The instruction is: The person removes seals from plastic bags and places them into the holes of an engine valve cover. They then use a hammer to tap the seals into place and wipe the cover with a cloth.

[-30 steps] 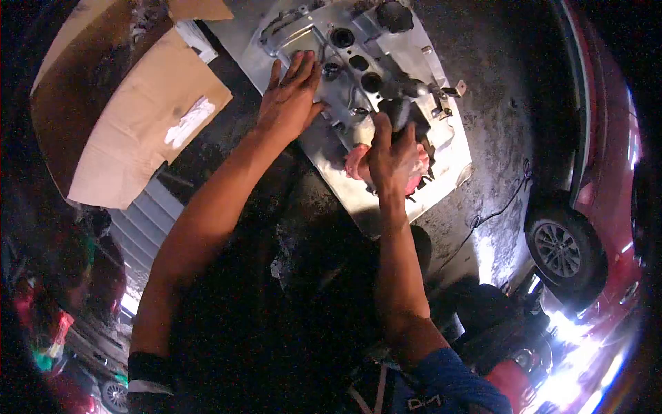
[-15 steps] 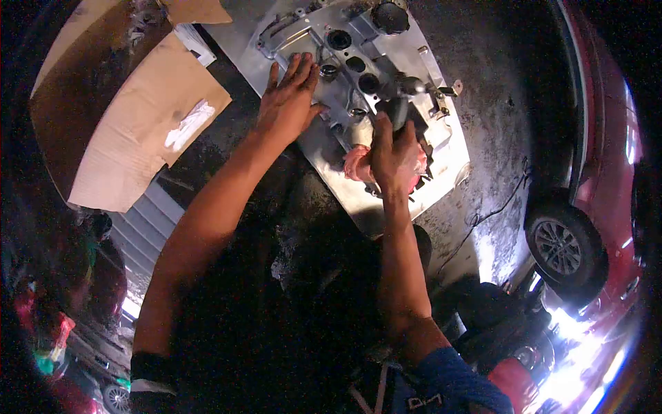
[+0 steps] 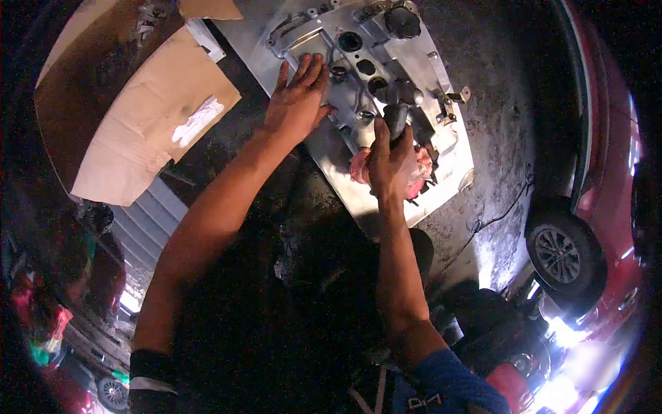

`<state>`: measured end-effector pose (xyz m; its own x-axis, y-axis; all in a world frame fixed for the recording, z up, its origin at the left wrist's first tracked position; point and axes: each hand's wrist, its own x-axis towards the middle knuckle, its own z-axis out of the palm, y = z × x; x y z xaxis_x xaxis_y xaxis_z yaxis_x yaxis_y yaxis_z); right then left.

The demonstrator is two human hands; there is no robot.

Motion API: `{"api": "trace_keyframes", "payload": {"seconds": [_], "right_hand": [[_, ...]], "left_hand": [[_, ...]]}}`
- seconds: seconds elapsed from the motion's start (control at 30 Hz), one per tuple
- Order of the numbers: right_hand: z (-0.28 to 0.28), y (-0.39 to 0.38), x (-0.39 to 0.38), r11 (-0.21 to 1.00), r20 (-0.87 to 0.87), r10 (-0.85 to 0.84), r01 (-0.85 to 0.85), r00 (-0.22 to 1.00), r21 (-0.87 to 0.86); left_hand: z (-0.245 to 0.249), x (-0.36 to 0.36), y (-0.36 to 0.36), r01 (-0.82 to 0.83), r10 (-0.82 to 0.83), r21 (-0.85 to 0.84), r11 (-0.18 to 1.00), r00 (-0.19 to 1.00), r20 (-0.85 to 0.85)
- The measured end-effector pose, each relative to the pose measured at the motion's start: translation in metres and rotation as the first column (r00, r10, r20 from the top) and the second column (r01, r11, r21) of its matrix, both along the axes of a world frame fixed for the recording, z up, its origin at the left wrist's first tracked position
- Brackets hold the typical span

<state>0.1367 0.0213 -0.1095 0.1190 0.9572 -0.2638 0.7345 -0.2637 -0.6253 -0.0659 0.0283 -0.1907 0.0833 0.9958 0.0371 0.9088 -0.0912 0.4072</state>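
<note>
A metal engine valve cover point(image 3: 314, 43) with a row of round holes and a black oil filler cap point(image 3: 402, 23) lies on a pale board point(image 3: 452, 181). Flat on its left side rests my left hand point(image 3: 298, 103), fingers spread. My right hand point(image 3: 393, 162) is wrapped around a thick dark-handled tool point(image 3: 395, 119) with a rounded, hammer-like head, held over the lower middle of the cover. A crumpled pink rag point(image 3: 422, 171) shows beneath and beside this hand. The part of the cover under the right hand is hidden.
An open cardboard box point(image 3: 138, 138) with a white scrap point(image 3: 198, 121) on its flap stands at left. On the right is a red car point(image 3: 607, 172) with its wheel point(image 3: 558, 248). A thin cable point(image 3: 500, 215) runs across the stained floor.
The view has shifted slightly, moving the cover a little right in the picture. The tool's head has swung slightly downward and looks darker. My left hand stays spread on the cover.
</note>
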Motion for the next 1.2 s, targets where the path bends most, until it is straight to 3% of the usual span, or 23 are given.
{"api": "trace_keyframes", "payload": {"seconds": [0.07, 0.13, 0.17, 0.27, 0.3, 0.37, 0.47, 0.57, 0.67, 0.77, 0.87, 0.97, 1.07, 1.2], "right_hand": [[-0.023, -0.007, 0.008, 0.958, 0.127, 0.152, -0.178, 0.98, 0.224], [-0.024, -0.002, 0.003, 0.942, 0.17, 0.179, -0.219, 0.969, 0.256], [-0.022, 0.002, 0.002, 0.958, 0.121, 0.155, -0.18, 0.98, 0.225], [0.006, 0.019, -0.016, 1.0, -0.147, -0.017, 0.015, 0.989, -0.017], [0.01, 0.022, -0.022, 0.997, -0.217, 0.015, 0.003, 0.976, 0.083], [0.014, 0.031, -0.035, 0.996, -0.279, 0.015, 0.01, 0.96, 0.087], [0.001, 0.051, -0.046, 0.984, -0.258, 0.076, -0.032, 0.963, 0.173], [-0.008, 0.072, -0.056, 0.967, -0.155, 0.131, -0.092, 0.979, 0.238], [-0.015, 0.079, -0.06, 0.965, -0.104, 0.102, -0.074, 0.989, 0.25], [-0.021, 0.078, -0.061, 0.941, -0.018, 0.113, -0.102, 0.993, 0.324], [-0.039, 0.078, -0.055, 0.921, -0.071, 0.136, -0.1, 0.988, 0.378], [-0.009, 0.076, -0.058, 0.989, -0.103, 0.078, -0.064, 0.992, 0.132], [0.002, 0.071, -0.063, 0.987, -0.161, 0.025, 0.002, 0.987, 0.162], [-0.024, 0.075, -0.055, 0.958, -0.085, 0.113, -0.086, 0.99, 0.272]], "left_hand": [[0.001, -0.001, -0.002, 0.003, -0.003, 0.015, 1.0, 1.0, -0.009], [0.004, -0.002, -0.002, -0.003, 0.005, 0.042, 0.999, 0.999, -0.041], [0.006, -0.002, 0.0, -0.003, 0.006, 0.058, 0.998, 0.998, -0.056], [0.023, -0.011, 0.016, -0.078, 0.091, -0.06, 0.995, 0.961, 0.262], [0.024, -0.013, 0.021, -0.1, 0.103, -0.026, 0.995, 0.955, 0.277], [0.026, -0.02, 0.037, -0.145, 0.125, 0.044, 0.988, 0.943, 0.308], [0.014, -0.033, 0.061, 0.041, -0.044, 0.394, 0.918, 0.999, -0.003], [-0.017, -0.031, 0.058, 0.12, -0.071, 0.365, 0.923, 0.987, -0.146], [-0.015, -0.031, 0.055, 0.114, -0.07, 0.305, 0.945, 0.986, -0.15], [-0.014, -0.028, 0.056, 0.137, -0.055, 0.292, 0.946, 0.96, -0.274], [-0.008, -0.026, 0.054, 0.143, -0.066, 0.313, 0.939, 0.967, -0.245], [-0.006, -0.023, 0.053, 0.138, -0.051, 0.307, 0.942, 0.96, -0.274], [-0.013, -0.021, 0.053, 0.117, -0.046, 0.311, 0.943, 0.973, -0.227], [-0.001, -0.02, 0.057, 0.131, -0.055, 0.233, 0.964, 0.95, -0.308]]}}
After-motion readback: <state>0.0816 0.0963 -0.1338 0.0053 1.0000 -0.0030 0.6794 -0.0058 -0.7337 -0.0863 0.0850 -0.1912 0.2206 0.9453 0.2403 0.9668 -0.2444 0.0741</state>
